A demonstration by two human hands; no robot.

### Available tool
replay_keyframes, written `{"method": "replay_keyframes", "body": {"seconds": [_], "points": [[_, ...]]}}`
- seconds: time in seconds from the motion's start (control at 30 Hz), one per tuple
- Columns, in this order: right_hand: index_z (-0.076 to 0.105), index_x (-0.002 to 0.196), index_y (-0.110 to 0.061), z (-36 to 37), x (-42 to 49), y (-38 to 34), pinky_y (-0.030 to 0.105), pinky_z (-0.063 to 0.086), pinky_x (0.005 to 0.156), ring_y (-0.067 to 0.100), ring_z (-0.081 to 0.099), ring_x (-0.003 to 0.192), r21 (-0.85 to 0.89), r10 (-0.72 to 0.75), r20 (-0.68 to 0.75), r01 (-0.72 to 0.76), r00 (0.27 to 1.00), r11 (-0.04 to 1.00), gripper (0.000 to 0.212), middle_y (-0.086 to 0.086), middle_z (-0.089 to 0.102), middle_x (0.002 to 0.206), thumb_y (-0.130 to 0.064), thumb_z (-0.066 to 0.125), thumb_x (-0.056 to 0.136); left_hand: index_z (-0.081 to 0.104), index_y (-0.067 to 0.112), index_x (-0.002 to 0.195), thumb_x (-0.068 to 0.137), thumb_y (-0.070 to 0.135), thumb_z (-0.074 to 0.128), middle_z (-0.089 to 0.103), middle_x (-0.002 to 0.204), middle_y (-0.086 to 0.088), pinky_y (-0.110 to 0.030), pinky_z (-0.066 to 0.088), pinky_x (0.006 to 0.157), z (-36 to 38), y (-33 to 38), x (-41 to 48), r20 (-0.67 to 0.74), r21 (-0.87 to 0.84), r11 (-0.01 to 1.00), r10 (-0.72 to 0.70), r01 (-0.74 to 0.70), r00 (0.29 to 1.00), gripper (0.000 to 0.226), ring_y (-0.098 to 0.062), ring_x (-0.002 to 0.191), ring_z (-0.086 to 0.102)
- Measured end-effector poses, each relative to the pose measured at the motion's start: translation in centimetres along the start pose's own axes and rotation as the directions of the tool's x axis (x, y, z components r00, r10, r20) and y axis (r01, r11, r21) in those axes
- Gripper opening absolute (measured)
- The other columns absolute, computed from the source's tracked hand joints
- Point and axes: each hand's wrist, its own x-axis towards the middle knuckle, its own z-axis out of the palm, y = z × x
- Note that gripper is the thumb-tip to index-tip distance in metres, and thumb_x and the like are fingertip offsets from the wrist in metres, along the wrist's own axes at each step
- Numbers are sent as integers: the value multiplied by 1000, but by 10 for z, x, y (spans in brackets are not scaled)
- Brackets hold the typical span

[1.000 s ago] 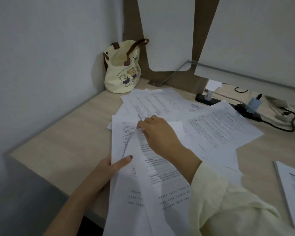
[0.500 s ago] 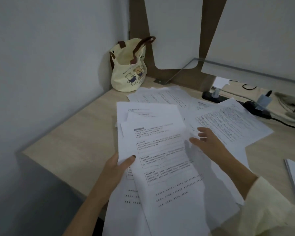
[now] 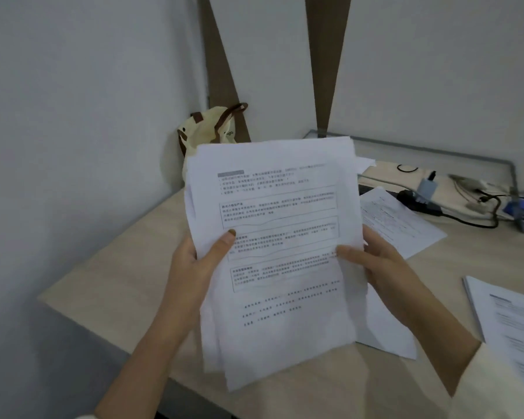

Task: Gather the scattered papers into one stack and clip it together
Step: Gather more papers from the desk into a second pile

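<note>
A loose bundle of printed white papers [image 3: 280,225] is lifted off the desk and held upright in front of me, its edges uneven. My left hand [image 3: 200,267] grips the bundle's left edge, thumb on the front page. My right hand [image 3: 378,264] holds the right edge, thumb on the front and fingers behind. One more printed sheet [image 3: 397,219] lies flat on the wooden desk [image 3: 109,276] behind the bundle, and another sheet [image 3: 384,334] shows below my right wrist. No clip is in view.
A cream tote bag [image 3: 208,131] with brown handles stands in the back corner against the wall. A black power strip with plugs and cables [image 3: 427,198] runs along the back right. A separate stack of printed pages [image 3: 508,322] lies at the right edge.
The papers that lay spread on the desk have been gathered and raised upright. My right hand moved from the desk to the bundle's right edge. The camera tilted up.
</note>
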Motion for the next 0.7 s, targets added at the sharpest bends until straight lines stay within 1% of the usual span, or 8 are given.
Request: {"method": "replay_keyframes", "body": {"seconds": [0.1,0.2,0.27,0.3,0.4,0.5,0.6,0.7], "points": [[61,114,-30,-16,-12,-18,29,58,80,12,68,99,-22,-158,-91,157,983,987,36,-8,71,111,-7,56,86,63,23,110,81,11,63,73,104,11,-21,56,74,18,17,6,80,18,992,120,-121,990,32,-8,96,69],[61,112,-32,-30,-22,-28,18,55,71,5,67,98,-40,-233,-139,230,962,972,36,-13,70,110,-7,56,87,61,17,113,77,11,64,73,103,10,-17,54,71,37,27,10,132,-3,983,182,-184,974,37,-8,95,69],[60,114,-31,-38,-28,-29,14,54,69,5,67,98,-37,-238,-160,235,958,971,35,-13,70,111,-8,56,87,60,16,115,80,5,62,73,104,6,-17,54,70,48,27,9,161,1,983,180,-182,971,37,-9,95,69],[59,116,-29,-41,-31,-27,15,55,69,5,67,98,-39,-234,-173,231,957,972,35,-12,70,111,-9,56,88,59,16,116,82,3,61,72,106,5,-18,54,70,53,25,8,171,5,985,168,-171,971,37,-10,95,69],[59,118,-27,-45,-38,-20,27,56,77,9,67,99,-38,-214,-219,211,952,977,35,-9,70,111,-10,57,88,60,22,111,83,4,62,70,109,4,-24,57,75,61,12,6,188,49,991,114,-125,976,33,-14,98,68],[63,114,-27,-46,-42,-13,31,54,83,12,67,100,0,-205,-280,213,938,977,33,-8,71,111,-10,57,87,60,27,109,82,8,64,72,107,8,-26,57,75,64,4,2,193,76,992,84,-100,978,33,-12,98,68],[66,109,-25,-47,-43,-17,25,57,76,11,69,95,16,-235,-322,253,917,967,28,-7,73,105,-10,58,87,59,22,113,84,4,62,71,105,10,-18,55,70,68,8,-1,189,39,992,106,-116,976,35,-7,94,68],[62,113,-23,-50,-43,-21,15,54,67,5,69,92,30,-260,-304,282,916,959,30,-10,73,105,-11,59,86,57,19,113,83,2,62,70,103,11,-15,54,68,69,10,1,183,14,990,133,-138,974,35,-4,91,68]]}}
